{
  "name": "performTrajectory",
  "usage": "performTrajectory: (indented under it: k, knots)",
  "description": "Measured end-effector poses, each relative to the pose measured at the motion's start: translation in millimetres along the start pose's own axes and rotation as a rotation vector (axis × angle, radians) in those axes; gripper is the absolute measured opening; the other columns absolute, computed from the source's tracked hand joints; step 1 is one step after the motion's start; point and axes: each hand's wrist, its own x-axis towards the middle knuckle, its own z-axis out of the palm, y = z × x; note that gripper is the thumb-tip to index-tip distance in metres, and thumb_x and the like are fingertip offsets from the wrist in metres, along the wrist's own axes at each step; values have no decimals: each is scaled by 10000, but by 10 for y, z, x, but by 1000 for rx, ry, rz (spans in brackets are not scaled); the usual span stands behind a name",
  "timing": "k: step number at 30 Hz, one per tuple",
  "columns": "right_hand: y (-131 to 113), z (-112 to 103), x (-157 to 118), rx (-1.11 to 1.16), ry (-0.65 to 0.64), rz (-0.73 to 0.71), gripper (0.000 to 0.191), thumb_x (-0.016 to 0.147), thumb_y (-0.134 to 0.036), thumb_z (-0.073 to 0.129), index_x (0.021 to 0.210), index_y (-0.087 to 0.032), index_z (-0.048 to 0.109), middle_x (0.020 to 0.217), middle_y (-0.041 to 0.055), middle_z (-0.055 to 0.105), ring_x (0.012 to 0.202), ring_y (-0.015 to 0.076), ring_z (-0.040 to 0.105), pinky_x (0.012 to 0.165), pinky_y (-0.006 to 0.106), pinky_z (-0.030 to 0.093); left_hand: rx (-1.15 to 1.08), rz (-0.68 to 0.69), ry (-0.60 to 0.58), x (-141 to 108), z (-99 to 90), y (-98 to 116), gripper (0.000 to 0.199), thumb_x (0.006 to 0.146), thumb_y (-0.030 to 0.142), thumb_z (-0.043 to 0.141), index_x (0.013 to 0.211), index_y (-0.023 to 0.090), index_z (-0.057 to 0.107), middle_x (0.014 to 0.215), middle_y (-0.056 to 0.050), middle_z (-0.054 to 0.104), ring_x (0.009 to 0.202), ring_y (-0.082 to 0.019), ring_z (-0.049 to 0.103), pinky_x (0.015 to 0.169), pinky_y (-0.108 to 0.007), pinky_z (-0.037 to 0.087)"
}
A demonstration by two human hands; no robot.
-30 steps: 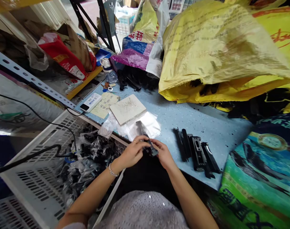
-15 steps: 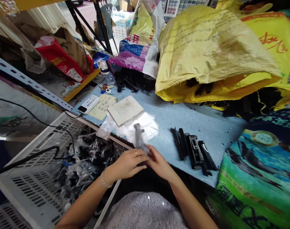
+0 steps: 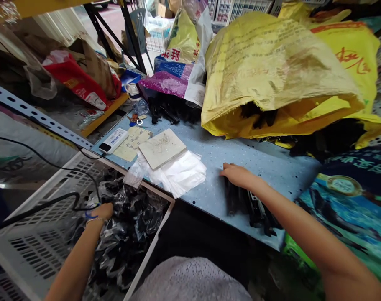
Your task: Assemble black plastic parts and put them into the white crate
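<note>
My left hand is down in the white plastic crate, over a heap of black parts in clear plastic bags. Its fingers are hidden, so whether it holds anything does not show. On the blue tabletop, my right hand has its fingers closed at the upper end of a long black part, which is blurred. More long black parts lie side by side under my right wrist. Left of them, a stack of clear plastic bags is held down by a flat pale board.
At the back, a large yellow woven sack and a purple-blue sack spill black parts. A handwritten note, a white box-like device, keys and a bottle occupy the left. A green-blue sack stands right; black cables cross the crate.
Both hands were together at the table's front edge with a bagged black part. They have parted: my left went down-left into the crate, my right to the black parts. The bagged part is out of my right hand.
</note>
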Motion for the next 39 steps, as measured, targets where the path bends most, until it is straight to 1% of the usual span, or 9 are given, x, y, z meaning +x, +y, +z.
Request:
performTrajectory:
  k: [4, 7, 11, 18, 21, 27, 31, 35, 39]
  knots:
    - [-32, -8, -23, -52, 88, 110, 268, 835, -81, 552, 1026, -200, 697, 1179, 143, 615, 834, 226, 644, 703, 304, 437, -222, 349, -40, 30, -13, 808, 335, 881, 402, 506, 693, 170, 658, 712, -44, 680, 720, -213, 659, 696, -279, 489]
    - [-82, 10, -112, -117, 157, 51, 220, 850, -85, 545, 985, -200, 675, 1172, 139, 619, 994, 267, 606, 728, 309, 443, -427, 757, 343, 114, 17, 1736, 273, 941, 327, 463, 928, 183, 695, 975, -75, 684, 917, -199, 638, 868, -317, 488]
    - [-57, 35, -372, -36, 149, 40, 173, 878, -113, 525, 965, -202, 645, 969, 101, 673, 924, 246, 624, 734, 307, 454, -363, 808, 610, 358, 98, 2524, 72, 850, 176, 593, 844, 159, 662, 965, -95, 626, 940, -215, 593, 858, -361, 489]
    - [-315, 318, -690, 627, 340, 126, 272, 958, -268, 405, 1175, -221, 562, 1050, 65, 691, 932, 216, 659, 790, 311, 490, -814, 610, 208, 637, -77, 2322, 123, 801, 274, 646, 770, 155, 642, 691, -4, 637, 611, -137, 580, 586, -247, 464]
    - [-614, 479, -623, 602, 373, 106, 266, 960, -294, 412, 1152, -216, 578, 1068, 86, 680, 961, 238, 648, 806, 332, 487, -797, 658, 348, 641, -137, 2230, 102, 813, 151, 562, 855, 155, 655, 786, -26, 684, 710, -155, 641, 676, -281, 526]
    - [-900, 590, -486, 423, 369, 209, 222, 931, -250, 463, 1051, -194, 642, 985, 120, 673, 901, 252, 638, 756, 322, 464, -291, 940, 658, 414, -62, 2205, 522, 846, -9, 369, 1313, 145, 543, 1353, -160, 574, 1255, -252, 542, 1038, -504, 455]
    - [-1001, 650, -331, 1184, 322, 230, 179, 884, -346, 564, 903, -195, 658, 813, 57, 676, 725, 195, 637, 663, 296, 492, -226, 1201, 542, -13, 85, 2271, 700, 854, -40, 327, 1509, 198, 263, 1495, -148, 429, 1393, -218, 403, 1101, -471, 421]
    - [-1245, 799, -258, 2073, -18, 157, 301, 807, -441, 692, 837, -143, 663, 743, 40, 664, 597, 116, 621, 539, 205, 485, -296, 1278, 394, -396, 106, 2280, 754, 825, 10, 405, 1524, 224, 218, 1533, -125, 370, 1399, -210, 393, 1110, -413, 432]
    - [-1497, 955, -287, 2255, -65, 144, 317, 779, -457, 721, 820, -147, 665, 683, 18, 642, 507, 80, 564, 469, 173, 447, -264, 1203, 358, -578, 56, 2210, 713, 776, 122, 551, 1455, 203, 351, 1451, -133, 467, 1312, -253, 492, 1073, -422, 469]
